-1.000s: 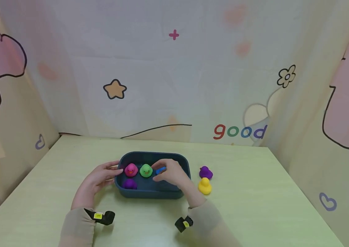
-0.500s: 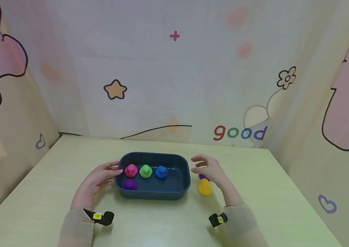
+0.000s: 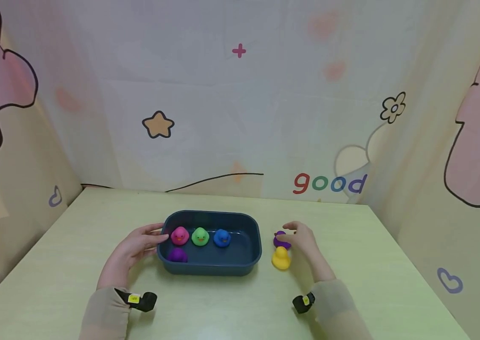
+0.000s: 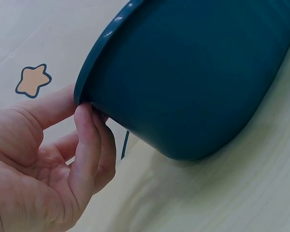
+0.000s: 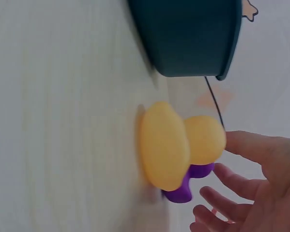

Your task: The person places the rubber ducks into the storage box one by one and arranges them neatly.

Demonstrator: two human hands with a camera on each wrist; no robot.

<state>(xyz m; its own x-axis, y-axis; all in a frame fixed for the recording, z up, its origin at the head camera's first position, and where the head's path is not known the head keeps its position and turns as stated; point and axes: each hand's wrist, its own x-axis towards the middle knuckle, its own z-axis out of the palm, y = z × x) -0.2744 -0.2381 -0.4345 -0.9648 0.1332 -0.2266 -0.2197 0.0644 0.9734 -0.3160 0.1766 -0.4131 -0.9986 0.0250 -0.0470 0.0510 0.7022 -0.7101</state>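
Note:
A dark teal plastic tub [image 3: 209,269] stands on the table. My left hand [image 3: 141,243] pinches its left rim, thumb over the edge and fingers bent beneath, as the left wrist view shows. Inside are a pink toy duck [image 3: 180,235], a green duck [image 3: 200,236], a blue duck [image 3: 222,238] and a purple duck [image 3: 178,255] at front left. Right of the tub, my right hand [image 3: 303,238] reaches around another purple duck [image 3: 281,241], fingers spread and loosely bent. A yellow duck [image 5: 165,147] sits just in front of it, partly hiding the purple duck and thumb tip in the right wrist view.
The pale wooden table [image 3: 206,307] extends around the tub on all sides. A printed curtain [image 3: 240,118] hangs behind the table and along both sides. Each wrist wears a small black camera, such as the right wrist camera [image 3: 303,302].
My right hand has let go of the blue duck in the tub, moved out to the right and come down around the purple duck. The left hand stays on the rim.

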